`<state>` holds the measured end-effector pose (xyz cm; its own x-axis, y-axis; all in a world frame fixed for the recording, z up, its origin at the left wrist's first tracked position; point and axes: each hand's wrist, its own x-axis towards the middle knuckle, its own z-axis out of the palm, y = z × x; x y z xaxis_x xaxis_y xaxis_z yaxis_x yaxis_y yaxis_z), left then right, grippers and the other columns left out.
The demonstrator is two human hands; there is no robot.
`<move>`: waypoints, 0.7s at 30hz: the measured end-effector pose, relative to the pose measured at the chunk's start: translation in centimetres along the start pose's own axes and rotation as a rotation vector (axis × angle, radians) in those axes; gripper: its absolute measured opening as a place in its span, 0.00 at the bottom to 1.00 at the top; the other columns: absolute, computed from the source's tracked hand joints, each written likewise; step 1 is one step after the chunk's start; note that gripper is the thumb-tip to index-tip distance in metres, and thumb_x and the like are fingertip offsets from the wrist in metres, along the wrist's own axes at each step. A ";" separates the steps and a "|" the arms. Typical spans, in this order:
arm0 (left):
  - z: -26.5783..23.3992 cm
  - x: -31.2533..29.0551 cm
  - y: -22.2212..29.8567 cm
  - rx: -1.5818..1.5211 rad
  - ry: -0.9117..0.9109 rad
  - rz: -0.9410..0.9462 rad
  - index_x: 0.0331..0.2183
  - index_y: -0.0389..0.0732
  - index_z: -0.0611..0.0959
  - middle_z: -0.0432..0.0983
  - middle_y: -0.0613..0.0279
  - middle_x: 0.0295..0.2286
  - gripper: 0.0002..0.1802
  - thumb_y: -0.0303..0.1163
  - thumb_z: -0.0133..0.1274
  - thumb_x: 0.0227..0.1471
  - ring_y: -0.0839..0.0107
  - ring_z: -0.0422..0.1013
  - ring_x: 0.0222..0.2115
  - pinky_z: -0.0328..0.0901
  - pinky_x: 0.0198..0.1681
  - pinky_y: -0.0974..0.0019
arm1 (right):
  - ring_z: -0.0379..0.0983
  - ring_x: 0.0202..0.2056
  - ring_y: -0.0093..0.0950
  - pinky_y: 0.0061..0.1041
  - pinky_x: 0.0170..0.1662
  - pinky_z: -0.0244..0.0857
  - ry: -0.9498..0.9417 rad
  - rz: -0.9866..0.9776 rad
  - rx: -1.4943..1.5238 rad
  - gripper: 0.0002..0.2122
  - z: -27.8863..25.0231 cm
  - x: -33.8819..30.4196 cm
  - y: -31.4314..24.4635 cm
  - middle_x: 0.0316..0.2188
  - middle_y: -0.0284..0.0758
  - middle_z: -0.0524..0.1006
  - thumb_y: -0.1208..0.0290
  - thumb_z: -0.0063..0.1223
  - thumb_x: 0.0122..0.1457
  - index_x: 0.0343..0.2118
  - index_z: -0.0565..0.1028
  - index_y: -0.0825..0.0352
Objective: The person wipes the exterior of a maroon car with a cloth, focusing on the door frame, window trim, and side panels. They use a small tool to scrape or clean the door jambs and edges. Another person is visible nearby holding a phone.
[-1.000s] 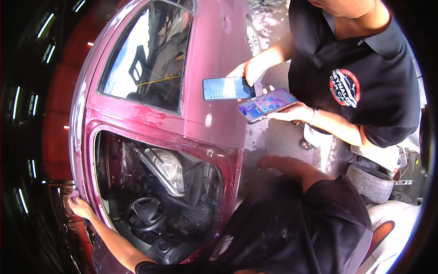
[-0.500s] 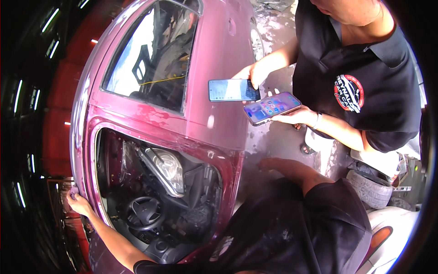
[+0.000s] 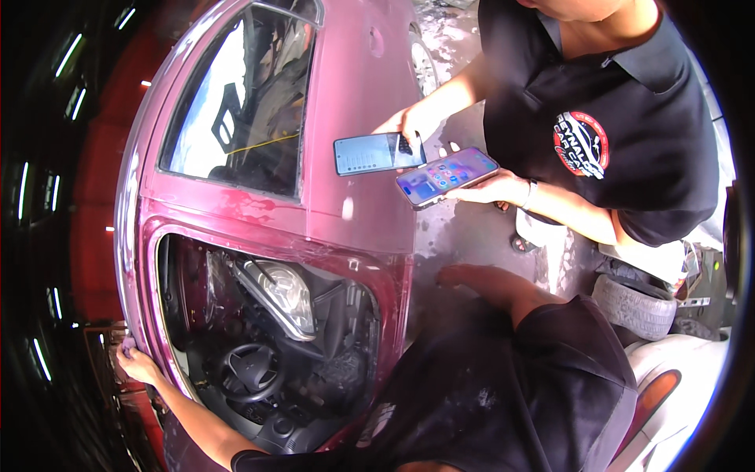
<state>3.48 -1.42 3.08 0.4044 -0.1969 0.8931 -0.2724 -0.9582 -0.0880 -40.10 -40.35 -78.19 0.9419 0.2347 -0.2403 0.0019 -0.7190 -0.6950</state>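
Note:
My left hand (image 3: 140, 366) reaches out at the far left, by the roof edge of a dark red car (image 3: 354, 212). Its fingers are closed on a small purple lump (image 3: 128, 344), whose kind I cannot make out. My right hand (image 3: 456, 274) hangs in shadow beside the car's lower side, and its fingers are too dark to read. Between my arms lies the open front door window frame (image 3: 283, 245), without glass. Through it show a black steering wheel (image 3: 250, 371) and a loose headlight (image 3: 281, 295) inside the cabin.
Across from me a person in a black shirt (image 3: 582, 94) holds two phones, one in each hand: a phone (image 3: 377, 153) over the car's side and another phone (image 3: 447, 178) closer to me. A tyre (image 3: 635, 305) and a white car (image 3: 684, 385) stand at the right.
The car and the other person sit slightly further left in the picture, as my view has shifted. My left hand stays by the roof edge, still holding the purple lump.

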 end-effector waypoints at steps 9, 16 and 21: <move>-0.3 -0.1 0.6 0.018 0.007 -0.029 0.49 0.42 0.82 0.78 0.42 0.47 0.22 0.31 0.51 0.51 0.43 0.73 0.47 0.65 0.53 0.47 | 0.79 0.42 0.41 0.41 0.44 0.73 -0.006 -0.003 -0.011 0.12 0.5 0.1 0.5 0.39 0.40 0.81 0.65 0.56 0.56 0.42 0.81 0.61; -0.5 -0.2 0.8 -0.016 0.002 -0.017 0.49 0.40 0.82 0.78 0.42 0.46 0.21 0.30 0.52 0.51 0.43 0.73 0.47 0.64 0.53 0.47 | 0.79 0.40 0.42 0.41 0.42 0.73 -0.007 0.018 0.008 0.11 1.8 0.9 1.0 0.37 0.40 0.82 0.65 0.57 0.55 0.40 0.81 0.61; -0.7 -0.3 1.1 -0.003 0.015 -0.004 0.48 0.39 0.82 0.78 0.42 0.46 0.20 0.28 0.53 0.51 0.43 0.73 0.47 0.64 0.53 0.47 | 0.79 0.40 0.42 0.41 0.43 0.73 -0.016 -0.019 -0.026 0.12 2.3 1.2 1.4 0.37 0.40 0.82 0.65 0.57 0.54 0.40 0.82 0.61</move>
<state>2.45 -2.23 3.01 0.3923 -0.1899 0.9000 -0.2738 -0.9582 -0.0828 -39.70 -39.62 -81.03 0.9362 0.2588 -0.2377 0.0289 -0.7309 -0.6819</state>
